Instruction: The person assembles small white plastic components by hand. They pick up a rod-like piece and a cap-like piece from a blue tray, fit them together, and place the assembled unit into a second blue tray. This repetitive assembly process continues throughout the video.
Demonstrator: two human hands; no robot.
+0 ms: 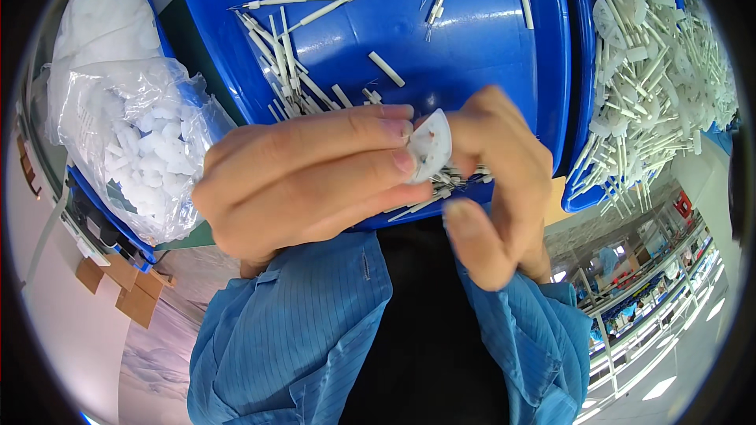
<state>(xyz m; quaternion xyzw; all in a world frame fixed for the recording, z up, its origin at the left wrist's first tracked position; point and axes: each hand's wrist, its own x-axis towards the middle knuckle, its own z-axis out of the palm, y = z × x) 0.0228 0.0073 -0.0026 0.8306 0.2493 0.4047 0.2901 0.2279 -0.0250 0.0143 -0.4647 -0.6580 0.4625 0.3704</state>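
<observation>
My left hand (307, 177) pinches a small white fan-shaped plastic piece (432, 145) between its fingertips, over the near side of a blue tray (346, 43). Dark specks or holes show on the piece's face. Beside it, my right hand (504, 177) is bent, with its thumb held away from the curled fingers and nothing visible between them. Its index finger is at the piece's right edge; whether it touches cannot be made out. Slim white tubes with thin wire ends (287, 63) lie in the tray, some partly hidden behind my hands.
A clear plastic bag (142, 142) of white pieces lies at the left. At the right, another blue tray (581, 55) is heaped with white tubes and fan-shaped pieces (646, 71). Brown cardboard (126, 287) sits at lower left, and a rack (638, 295) stands at lower right.
</observation>
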